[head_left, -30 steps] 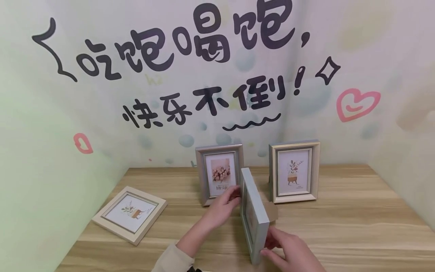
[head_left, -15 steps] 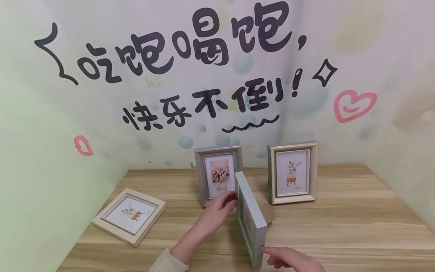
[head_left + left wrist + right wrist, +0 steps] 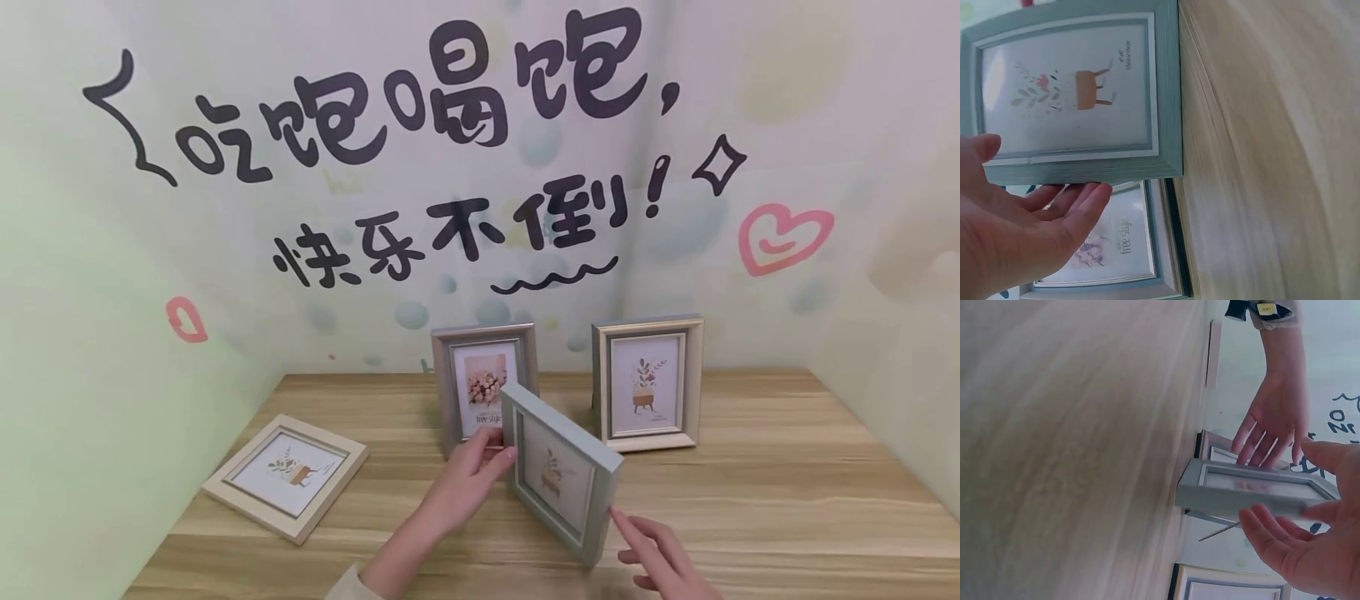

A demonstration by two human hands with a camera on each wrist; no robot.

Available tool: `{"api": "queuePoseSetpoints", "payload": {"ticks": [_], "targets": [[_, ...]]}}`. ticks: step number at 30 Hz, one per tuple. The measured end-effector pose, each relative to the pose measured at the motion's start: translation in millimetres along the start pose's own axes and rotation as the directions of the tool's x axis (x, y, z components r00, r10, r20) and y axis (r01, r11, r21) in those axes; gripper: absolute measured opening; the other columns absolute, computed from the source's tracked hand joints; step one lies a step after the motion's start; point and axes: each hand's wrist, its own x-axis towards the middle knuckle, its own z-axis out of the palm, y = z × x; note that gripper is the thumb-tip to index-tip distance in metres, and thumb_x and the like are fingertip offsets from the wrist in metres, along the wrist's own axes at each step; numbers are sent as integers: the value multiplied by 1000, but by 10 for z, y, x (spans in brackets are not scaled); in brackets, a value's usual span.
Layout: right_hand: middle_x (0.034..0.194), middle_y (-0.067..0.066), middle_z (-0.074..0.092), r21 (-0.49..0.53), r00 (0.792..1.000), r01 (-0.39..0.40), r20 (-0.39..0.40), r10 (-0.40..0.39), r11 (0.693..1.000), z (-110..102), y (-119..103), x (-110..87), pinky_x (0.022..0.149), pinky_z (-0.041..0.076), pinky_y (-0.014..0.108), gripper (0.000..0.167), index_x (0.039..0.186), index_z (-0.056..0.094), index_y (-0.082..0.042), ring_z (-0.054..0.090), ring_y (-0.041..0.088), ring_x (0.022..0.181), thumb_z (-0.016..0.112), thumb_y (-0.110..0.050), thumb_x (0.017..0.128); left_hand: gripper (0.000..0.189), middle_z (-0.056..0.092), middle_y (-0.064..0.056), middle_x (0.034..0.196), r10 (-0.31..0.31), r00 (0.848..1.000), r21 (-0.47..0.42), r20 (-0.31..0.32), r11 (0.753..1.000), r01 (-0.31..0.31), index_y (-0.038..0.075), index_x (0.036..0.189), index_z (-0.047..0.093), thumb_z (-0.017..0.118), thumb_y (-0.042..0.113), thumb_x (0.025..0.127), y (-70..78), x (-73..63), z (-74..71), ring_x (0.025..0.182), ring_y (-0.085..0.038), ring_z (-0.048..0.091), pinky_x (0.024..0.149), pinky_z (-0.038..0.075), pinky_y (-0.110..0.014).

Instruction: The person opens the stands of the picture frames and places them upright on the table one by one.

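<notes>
An upright grey-green photo frame (image 3: 555, 475) with a potted-plant picture stands turned at an angle between my two hands. At its left edge is my left hand (image 3: 461, 487), its fingers (image 3: 1085, 200) fairly straight against the border and the thumb toward the front. My right hand (image 3: 660, 554) touches the right edge with an extended fingertip; in the right wrist view its fingers (image 3: 1266, 531) lie along the frame's side. A thin support leg (image 3: 1219, 531) sticks out behind the frame. Just behind, a brownish-grey photo frame (image 3: 442, 358) with a flower picture stands partly hidden.
Farther back on the right, a cream-gold photo frame (image 3: 648, 383) stands upright. A beige photo frame (image 3: 287, 475) lies flat on the wooden table (image 3: 787, 483) at the left. A fabric backdrop (image 3: 360, 317) with large black lettering hangs around the table.
The grey-green frame has turned so that its picture faces me more. Its near right edge has swung to the right and away, and both hands have shifted with its edges.
</notes>
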Motion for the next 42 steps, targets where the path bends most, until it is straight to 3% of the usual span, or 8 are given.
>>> {"api": "queuePoseSetpoints", "payload": {"ticks": [4,10,13,20,24,32,39,42], "targets": [[144,27,38,91,999,-44,-17,45,995,-38,45,55,78,61,37,97,158,22,-11,58,38,118,82,-20,81,53,52,-26,140,-23,999,-14,49,1000,24,-4,137,46,49,36,103,77,-98,18,129,-40,54,108,46,-56],[132,14,48,2,947,42,-320,-40,999,26,-10,23,77,62,42,101,155,31,-12,49,-8,118,88,-12,72,72,43,-25,146,-71,991,91,111,994,61,-6,149,32,48,46,102,263,-302,123,126,-39,54,107,44,-60],[131,12,49,-43,911,64,-406,-76,997,-28,-21,0,83,61,29,100,155,31,-10,38,-19,118,86,-4,72,80,35,-26,151,-68,985,124,162,991,48,-4,153,25,49,51,100,382,-386,236,133,-41,47,109,41,-62],[139,-6,38,16,866,8,-501,1,1000,-441,222,-30,89,35,-3,92,156,22,-7,38,-14,120,76,3,81,89,22,-15,159,-53,953,58,297,998,38,6,159,16,53,57,96,619,-408,638,143,-36,37,114,41,-53],[133,-23,32,58,823,-14,-567,44,998,-736,332,-47,87,38,-6,78,154,25,-8,40,-9,117,67,4,89,94,15,-9,164,-67,940,19,335,998,65,11,160,11,57,56,93,729,-336,924,143,-31,38,114,43,-45],[112,-25,47,180,658,-75,-730,184,981,-1206,499,15,78,40,-3,43,132,43,-34,45,-9,101,50,-6,100,93,10,1,164,6,950,-114,313,993,32,29,160,4,62,50,91,884,-91,1501,142,-18,37,108,45,-31],[111,-18,44,308,619,-74,-732,286,948,-1671,780,155,74,43,-5,24,120,39,-36,49,-10,95,36,-17,107,86,16,10,160,41,963,-109,268,994,-12,27,160,11,61,46,92,985,249,2009,131,-9,46,101,48,-24],[106,-18,47,371,568,-93,-742,355,924,-1856,903,229,70,44,-4,16,115,43,-34,50,-10,93,36,-22,107,80,17,12,159,68,965,-124,254,992,-37,25,160,14,55,43,93,1021,404,2188,126,-7,48,98,48,-22]]}}
